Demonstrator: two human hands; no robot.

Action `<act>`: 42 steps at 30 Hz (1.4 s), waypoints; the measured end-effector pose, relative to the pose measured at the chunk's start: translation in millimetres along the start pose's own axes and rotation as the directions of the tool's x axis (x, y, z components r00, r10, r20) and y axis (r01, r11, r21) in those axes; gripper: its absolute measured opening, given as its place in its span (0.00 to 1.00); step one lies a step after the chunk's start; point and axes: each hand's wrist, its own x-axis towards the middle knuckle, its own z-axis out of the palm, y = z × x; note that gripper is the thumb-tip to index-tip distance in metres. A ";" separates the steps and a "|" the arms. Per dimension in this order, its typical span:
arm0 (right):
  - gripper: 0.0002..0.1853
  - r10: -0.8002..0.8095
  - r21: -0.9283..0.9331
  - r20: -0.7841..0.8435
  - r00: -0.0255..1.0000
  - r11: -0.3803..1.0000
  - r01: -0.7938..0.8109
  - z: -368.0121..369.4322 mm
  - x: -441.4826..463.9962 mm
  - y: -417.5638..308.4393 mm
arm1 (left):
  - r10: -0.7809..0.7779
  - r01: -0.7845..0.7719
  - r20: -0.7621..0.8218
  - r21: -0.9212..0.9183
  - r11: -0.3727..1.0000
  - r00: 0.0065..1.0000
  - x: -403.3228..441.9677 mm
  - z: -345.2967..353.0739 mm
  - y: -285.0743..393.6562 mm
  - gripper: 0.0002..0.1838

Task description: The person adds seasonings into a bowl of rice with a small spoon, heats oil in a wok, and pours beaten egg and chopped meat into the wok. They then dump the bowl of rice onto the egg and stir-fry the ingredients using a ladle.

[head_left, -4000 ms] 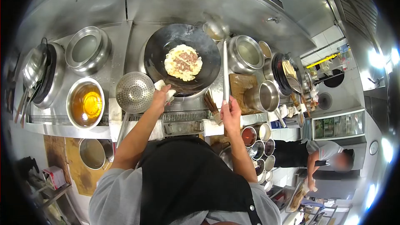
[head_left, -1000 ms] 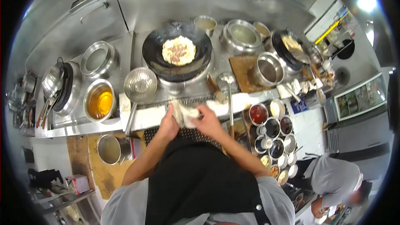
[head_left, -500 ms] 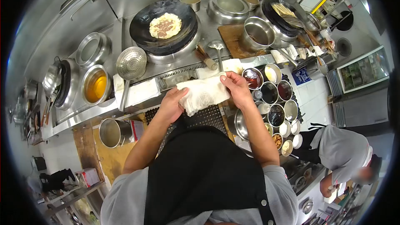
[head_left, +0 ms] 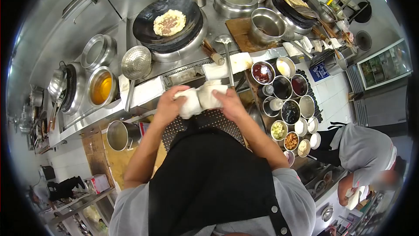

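A white cloth point(head_left: 190, 103) is bunched between my two hands in front of my apron. My left hand point(head_left: 170, 104) grips its left end, thumb on top. Its right end is pinched in my right hand point(head_left: 228, 103). Beyond the cloth, a black wok point(head_left: 144, 28) holds a round, egg-like pancake point(head_left: 169, 22) with a brownish middle. Just past my right hand, a ladle point(head_left: 224, 39) leans on the stove edge beside a bamboo brush point(head_left: 213, 53). A perforated skimmer point(head_left: 136, 62) lies to the left, its handle pointing towards me.
Several seasoning tins, one with red sauce point(head_left: 262, 73), stand at my right. A steel bowl of oil point(head_left: 101, 87) sits at left. A steel pot point(head_left: 267, 25) rests on a wooden board point(head_left: 239, 31). Another person point(head_left: 363, 151) in grey bends over a counter at lower right.
The cloth has gone from spread flat to gathered and folded in the middle. My hands have come closer together, my right hand moving left and lower. The view has shifted slightly.
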 end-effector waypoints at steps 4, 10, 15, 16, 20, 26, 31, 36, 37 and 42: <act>0.09 -0.239 -0.193 -0.222 0.945 0.961 0.198 -33.6 -6.5 -48.6 | 0.044 0.017 -0.120 0.465 0.885 0.992 3.0 -64.4 -15.7 0.17; 0.10 -0.388 -0.057 -0.191 0.902 0.921 0.385 -29.5 -24.7 -87.4 | 0.078 -0.190 -0.262 -0.436 0.879 0.962 -18.7 -84.0 31.5 0.30; 0.11 -0.430 -0.239 -0.241 0.870 0.895 0.376 -56.9 -5.7 -86.6 | -0.017 0.340 0.360 -0.862 0.376 0.933 -11.6 -5.5 -7.4 0.34; 0.10 -0.476 -0.476 -0.243 0.845 0.818 0.324 -65.3 -7.8 -95.2 | -0.064 0.376 0.378 -0.860 0.346 0.923 -9.7 7.0 -14.7 0.31; 0.10 -0.614 -0.759 -0.140 0.777 0.570 0.313 -54.2 -7.1 -79.4 | -0.179 0.349 0.301 -0.841 0.412 0.937 4.7 42.5 -25.7 0.33; 0.13 -0.492 -0.808 0.386 0.780 0.227 0.543 61.6 -30.6 -42.8 | -0.153 0.365 0.334 -0.891 0.271 0.930 11.8 55.1 -3.3 0.48; 0.26 -0.114 -0.330 0.021 0.993 0.937 0.115 -19.0 -8.0 -51.5 | 0.017 0.320 0.327 -0.934 0.160 0.945 -6.6 36.7 9.4 0.41; 0.21 0.122 0.060 0.217 0.968 0.989 -0.138 -14.4 -4.3 -4.7 | -0.161 0.460 0.440 -0.752 0.472 0.884 -4.0 21.5 -36.2 0.33; 0.13 0.113 0.013 0.182 0.977 0.993 -0.117 -6.2 -4.8 -8.2 | -0.282 0.447 0.348 -0.658 0.606 0.894 -2.5 21.2 -44.2 0.23; 0.11 0.052 -0.352 0.197 0.979 0.936 0.021 38.7 2.9 4.3 | -0.290 0.285 0.093 -0.612 0.737 0.952 14.2 51.2 -71.5 0.13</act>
